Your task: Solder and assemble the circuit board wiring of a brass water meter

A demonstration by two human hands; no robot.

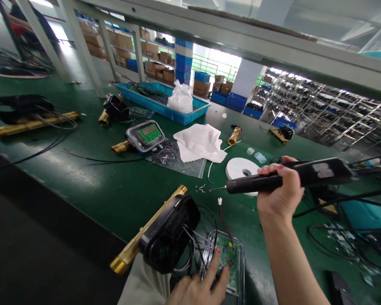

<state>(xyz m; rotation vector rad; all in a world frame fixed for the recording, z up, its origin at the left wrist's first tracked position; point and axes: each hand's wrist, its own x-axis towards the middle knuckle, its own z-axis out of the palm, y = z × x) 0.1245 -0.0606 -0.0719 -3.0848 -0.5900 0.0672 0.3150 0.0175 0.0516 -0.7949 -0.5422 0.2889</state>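
Screwdriver (pixel 314 172) in right grip (pixel 281 189), circuit board (pixel 233 271) under left grip (pixel 200 287)

Electric screwdriver (pixel 273 178): black, slim-tipped, near-horizontal above bench (pixel 108 190). Circuit board (pixel 229 260): green, lying in a clear casing (pixel 242 271), wired to an open black housing (pixel 169 233) alongside.
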